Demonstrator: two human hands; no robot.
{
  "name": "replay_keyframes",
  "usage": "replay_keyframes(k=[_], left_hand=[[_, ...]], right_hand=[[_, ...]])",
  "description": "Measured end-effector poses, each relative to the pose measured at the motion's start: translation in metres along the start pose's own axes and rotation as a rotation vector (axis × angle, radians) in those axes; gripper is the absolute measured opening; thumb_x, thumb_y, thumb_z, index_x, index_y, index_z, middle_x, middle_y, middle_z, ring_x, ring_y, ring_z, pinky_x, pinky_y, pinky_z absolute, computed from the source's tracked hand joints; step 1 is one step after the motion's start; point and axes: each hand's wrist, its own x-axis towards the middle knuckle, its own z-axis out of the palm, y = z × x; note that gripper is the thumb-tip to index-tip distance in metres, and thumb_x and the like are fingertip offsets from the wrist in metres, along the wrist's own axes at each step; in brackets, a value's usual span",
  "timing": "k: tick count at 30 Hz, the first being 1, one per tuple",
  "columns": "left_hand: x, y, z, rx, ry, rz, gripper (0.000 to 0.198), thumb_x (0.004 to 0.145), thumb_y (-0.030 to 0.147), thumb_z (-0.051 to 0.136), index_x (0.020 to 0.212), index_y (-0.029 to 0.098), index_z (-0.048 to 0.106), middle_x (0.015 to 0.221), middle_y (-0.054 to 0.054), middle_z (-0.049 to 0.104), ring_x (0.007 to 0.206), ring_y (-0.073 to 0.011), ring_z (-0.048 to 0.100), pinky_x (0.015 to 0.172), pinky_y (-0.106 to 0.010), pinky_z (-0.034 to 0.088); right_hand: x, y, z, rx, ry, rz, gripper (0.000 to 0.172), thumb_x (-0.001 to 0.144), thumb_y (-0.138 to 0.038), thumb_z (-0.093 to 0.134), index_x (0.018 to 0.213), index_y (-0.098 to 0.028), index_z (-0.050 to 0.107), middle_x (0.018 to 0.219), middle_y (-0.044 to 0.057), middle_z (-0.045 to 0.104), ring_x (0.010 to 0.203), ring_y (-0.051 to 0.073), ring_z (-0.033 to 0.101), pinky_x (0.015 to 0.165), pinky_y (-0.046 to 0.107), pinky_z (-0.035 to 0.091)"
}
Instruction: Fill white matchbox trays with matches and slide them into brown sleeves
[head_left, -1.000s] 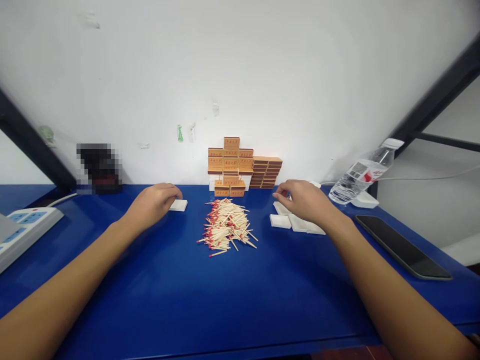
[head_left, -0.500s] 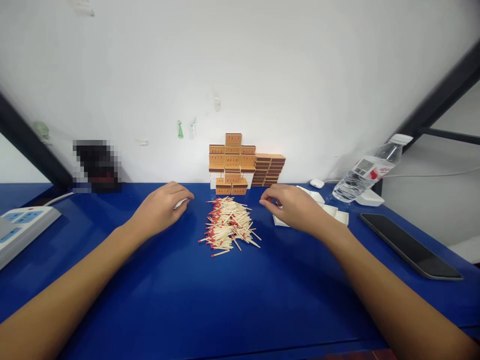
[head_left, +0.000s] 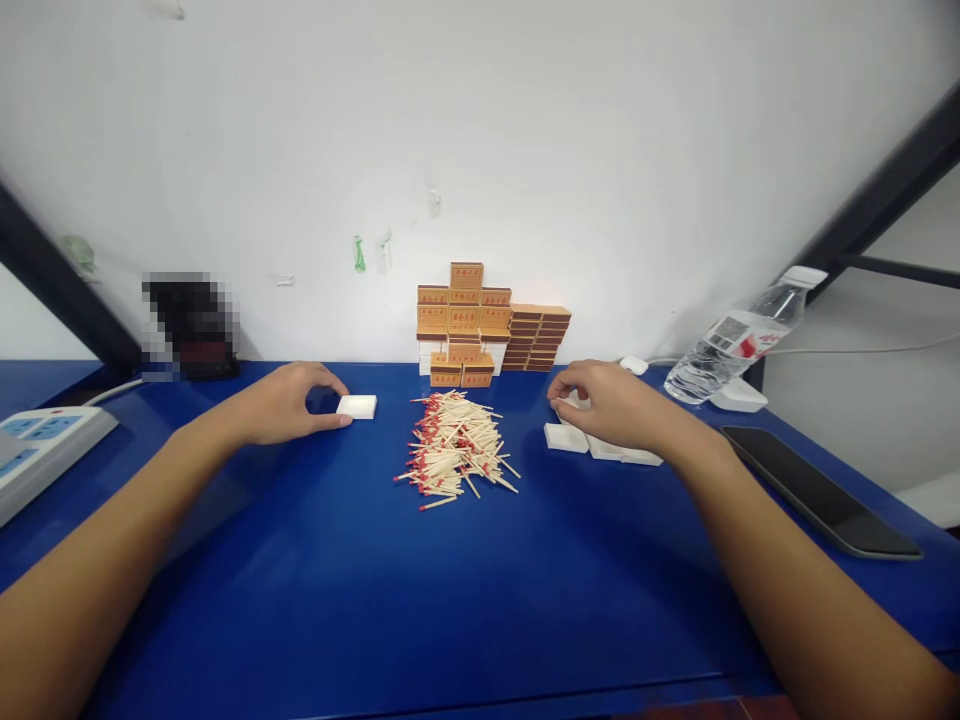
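A small white matchbox tray (head_left: pixel 357 407) lies flat on the blue table. At its left end, my left hand (head_left: pixel 296 404) has thumb and forefinger spread apart, one tip near each edge of the tray. On the other side my right hand (head_left: pixel 604 398) is curled in a pinch over a group of white matchbox trays (head_left: pixel 566 438); what its fingertips hold, if anything, is hidden. Between the hands is a heap of red-tipped matches (head_left: pixel 457 445). Behind the heap stand stacked matchboxes (head_left: pixel 465 318) against the wall.
A leaning plastic bottle (head_left: pixel 742 340) and a phone (head_left: pixel 821 490) are on the right, with a small white case (head_left: pixel 634 366) near the wall. On the left are a power strip (head_left: pixel 52 450) and a partly blurred dark object (head_left: pixel 199 325).
My left hand has drawn back to the left and its fingers have spread, uncovering the small tray. My right hand has shifted right, away from the matches, over the trays.
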Motion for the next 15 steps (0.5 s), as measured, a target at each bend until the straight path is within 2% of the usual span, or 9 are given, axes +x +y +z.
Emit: replay_keyframes(k=[4,10,15], left_hand=[[-0.001,0.004,-0.004,-0.050,0.022,0.008,0.035,0.076,0.058,0.077,0.094,0.027,0.080,0.095,-0.005,0.079,0.081,-0.0245,0.072,0.070,-0.032,0.056],[-0.002,0.031,-0.008,-0.108,0.187,-0.033,0.038,0.080,0.057,0.076,0.095,0.022,0.076,0.096,-0.006,0.079,0.081,-0.0232,0.071,0.073,-0.033,0.057],[-0.005,0.060,-0.010,-0.126,0.337,0.058,0.033,0.086,0.050,0.073,0.104,0.022,0.073,0.101,-0.004,0.077,0.087,-0.0204,0.069,0.082,-0.032,0.055]], right_hand=[[0.006,-0.014,0.009,0.021,0.082,-0.041,0.019,0.093,-0.023,0.055,0.087,-0.020,0.073,0.089,0.009,0.073,0.085,0.024,0.064,0.075,0.035,0.047],[0.011,-0.053,0.016,0.225,0.184,-0.183,0.012,0.098,-0.028,0.063,0.098,-0.022,0.073,0.089,0.004,0.071,0.079,0.019,0.060,0.073,0.031,0.047],[0.020,-0.082,0.025,0.273,0.208,-0.339,0.019,0.101,-0.028,0.063,0.118,-0.025,0.070,0.109,0.008,0.069,0.102,0.023,0.062,0.091,0.038,0.051]])
